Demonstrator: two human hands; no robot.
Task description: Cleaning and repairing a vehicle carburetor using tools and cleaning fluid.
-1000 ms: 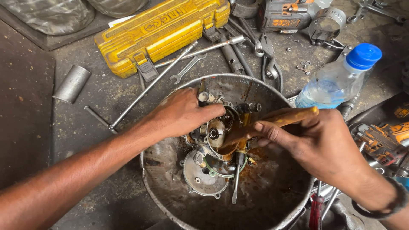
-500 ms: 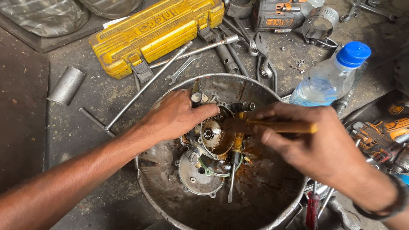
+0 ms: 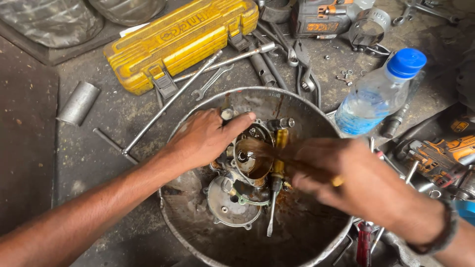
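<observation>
We see our left hand (image 3: pixel 205 138) lying flat on the greasy metal engine part (image 3: pixel 247 158), palm down with the fingers stretched over its upper edge; it presses and steadies the part, not clenched around it. The part sits inside the round dented steel basin (image 3: pixel 198 237), a little above the middle, and a round grey cover plate (image 3: pixel 230 202) lies just below it in the same basin. Our right hand (image 3: pixel 356 183) is blurred by motion; it is closed around a brown wooden-handled tool (image 3: pixel 292 165), whose front end reaches the brown cup-shaped opening of the part. A screwdriver with a yellow handle (image 3: pixel 275 183) lies in the basin between the two hands, its tip pointing toward us. On the dirty workshop floor (image 3: pixel 99 148) behind the basin there are a yellow plastic tool case (image 3: pixel 183 39), a long steel T-handle wrench (image 3: pixel 168 106) and a short grey metal tube (image 3: pixel 78 103). A clear plastic water bottle with a blue cap (image 3: pixel 378 94) lies at the right of the basin
</observation>
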